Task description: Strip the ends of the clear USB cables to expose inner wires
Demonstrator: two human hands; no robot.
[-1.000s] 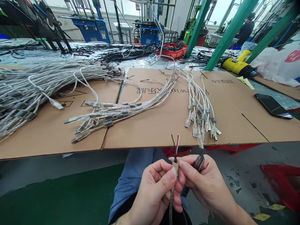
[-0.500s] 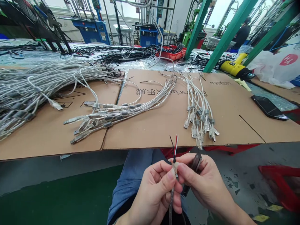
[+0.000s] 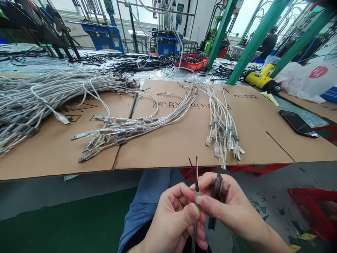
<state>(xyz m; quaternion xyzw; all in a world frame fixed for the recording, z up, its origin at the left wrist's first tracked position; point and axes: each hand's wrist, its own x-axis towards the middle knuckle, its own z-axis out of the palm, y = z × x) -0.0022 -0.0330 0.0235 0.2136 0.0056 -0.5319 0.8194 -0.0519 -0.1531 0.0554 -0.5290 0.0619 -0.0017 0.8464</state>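
My left hand is closed on a grey cable, below its stripped end. Thin black, red and pale wires stick up from that end, above my fingertips. My right hand pinches the top of the cable's jacket between thumb and finger, and also holds a dark narrow tool against its palm. Both hands are just in front of the table edge, fingertips close together. Behind them a bunch of clear USB cables lies on the cardboard.
More USB cables lie left of centre, with a large pile at far left. A phone, a yellow heat gun and a plastic bag lie at right. Green posts rise behind, near a red tray.
The stripped wires sit slightly lower and closer together. The dark tool has tilted more upright in my right hand, while both hands remain at the cable.
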